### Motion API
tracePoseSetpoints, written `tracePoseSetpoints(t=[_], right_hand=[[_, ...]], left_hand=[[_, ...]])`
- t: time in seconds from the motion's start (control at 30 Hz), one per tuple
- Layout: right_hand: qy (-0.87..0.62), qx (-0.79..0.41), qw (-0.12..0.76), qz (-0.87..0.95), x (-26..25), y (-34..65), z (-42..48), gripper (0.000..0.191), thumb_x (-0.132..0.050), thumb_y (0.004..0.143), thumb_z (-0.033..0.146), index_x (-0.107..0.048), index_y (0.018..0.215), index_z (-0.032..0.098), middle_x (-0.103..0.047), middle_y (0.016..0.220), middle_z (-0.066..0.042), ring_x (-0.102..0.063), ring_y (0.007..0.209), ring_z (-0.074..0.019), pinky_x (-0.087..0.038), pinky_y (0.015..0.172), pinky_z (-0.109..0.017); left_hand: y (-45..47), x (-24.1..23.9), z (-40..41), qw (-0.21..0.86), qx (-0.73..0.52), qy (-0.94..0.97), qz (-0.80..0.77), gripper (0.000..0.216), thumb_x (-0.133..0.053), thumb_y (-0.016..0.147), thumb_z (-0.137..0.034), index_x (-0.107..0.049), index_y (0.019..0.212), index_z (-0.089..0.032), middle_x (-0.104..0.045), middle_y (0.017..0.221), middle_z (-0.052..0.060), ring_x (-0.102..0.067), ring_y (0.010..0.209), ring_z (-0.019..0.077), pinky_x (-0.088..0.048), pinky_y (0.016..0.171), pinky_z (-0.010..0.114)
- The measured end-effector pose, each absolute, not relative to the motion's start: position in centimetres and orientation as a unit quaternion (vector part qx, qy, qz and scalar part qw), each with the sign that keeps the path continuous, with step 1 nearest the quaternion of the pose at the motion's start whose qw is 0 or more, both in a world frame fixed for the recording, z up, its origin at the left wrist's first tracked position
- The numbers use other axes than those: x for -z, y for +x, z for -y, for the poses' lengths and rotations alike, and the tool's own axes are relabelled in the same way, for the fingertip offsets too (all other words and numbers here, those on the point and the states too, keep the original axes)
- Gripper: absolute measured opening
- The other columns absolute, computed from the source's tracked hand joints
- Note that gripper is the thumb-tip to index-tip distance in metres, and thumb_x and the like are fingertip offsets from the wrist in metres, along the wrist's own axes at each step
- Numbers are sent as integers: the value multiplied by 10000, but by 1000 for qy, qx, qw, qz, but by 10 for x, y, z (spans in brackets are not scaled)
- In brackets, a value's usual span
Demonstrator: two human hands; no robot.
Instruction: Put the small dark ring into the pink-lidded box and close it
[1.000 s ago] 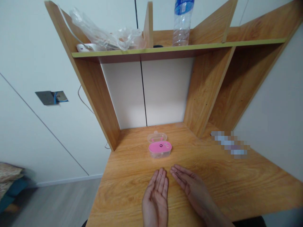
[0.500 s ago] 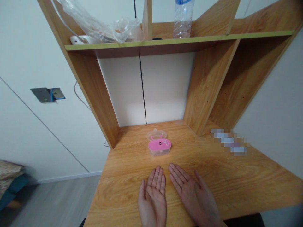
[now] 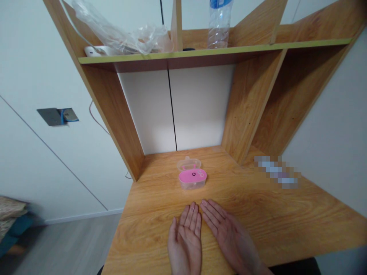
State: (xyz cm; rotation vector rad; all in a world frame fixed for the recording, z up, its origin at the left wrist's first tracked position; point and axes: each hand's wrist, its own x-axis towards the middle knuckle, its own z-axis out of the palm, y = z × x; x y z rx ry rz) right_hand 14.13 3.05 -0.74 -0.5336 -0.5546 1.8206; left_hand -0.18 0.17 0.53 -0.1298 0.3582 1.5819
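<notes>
My left hand [image 3: 185, 238] rests palm up over the desk, fingers stretched out. A small pale ring [image 3: 192, 209] lies on its fingers near the tips. Beside it, my right hand [image 3: 226, 231] is flat with its back upward and fingers extended, its fingertips close to those of the left. Nothing shows in the right hand. Just beyond both hands stands a clear plastic box [image 3: 192, 185] with a pink top surface. On that surface are a dark ring [image 3: 194, 174] and a couple of pale rings [image 3: 202, 175]. Its clear lid [image 3: 189, 164] is tipped back behind it.
The wooden desk [image 3: 149, 214] has a shelf unit [image 3: 243, 110] at its back. On the upper shelf are a plastic bottle [image 3: 219, 26] and a crumpled clear bag [image 3: 137, 38]. A blurred-out object [image 3: 276, 172] lies at the right.
My right hand has moved slightly left, closer to my left hand, and its thumb has drawn in. The view has shifted a little; the box stays put.
</notes>
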Motion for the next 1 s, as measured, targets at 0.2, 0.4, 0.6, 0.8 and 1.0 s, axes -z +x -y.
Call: tracePoseSetpoints(t=[0.2,0.4,0.6,0.8,1.0], right_hand=[[-284,-730,563,263,1,127,-25,346,-779,771,374,-769,1090,240,-718,1260,-112,-598,1275,-296,-275,1216,-496],[-322,-678,557,355,9,114,-19,469,-807,781,302,-702,1237,282,-609,1415,-105,-505,1366,-291,-258,1221,-508],[-384,-579,515,501,17,107,-6,627,-723,792,162,-581,1384,314,-480,1533,-52,-399,1443,-263,-184,1244,-533],[-446,-451,487,600,0,115,-9,472,-605,913,263,-573,1383,294,-536,1482,-75,-504,1358,-275,-353,1177,-515],[-449,-159,290,830,-44,135,-52,272,-461,994,188,-715,1086,220,-704,1057,-91,-667,995,-220,-546,898,-362]], left_hand=[[-1,-14,-3,698,-687,-79,-186,403,-438,963,-305,-731,1072,-51,-668,1253,251,-571,1305,293,-461,1107,390],[-1,-9,-3,703,-685,-70,-177,396,-440,951,-293,-758,1034,-72,-691,1222,229,-588,1285,285,-447,1113,383],[-2,-14,-2,704,-682,-86,-178,420,-417,966,-296,-733,1125,-69,-676,1252,232,-586,1287,287,-458,1102,383],[-3,-16,0,702,-688,-93,-162,410,-430,959,-293,-742,1061,-47,-650,1294,255,-554,1320,309,-447,1114,412],[-2,-17,-1,708,-684,-83,-155,387,-466,921,-258,-736,1034,-4,-629,1296,302,-571,1301,318,-440,1122,415]])
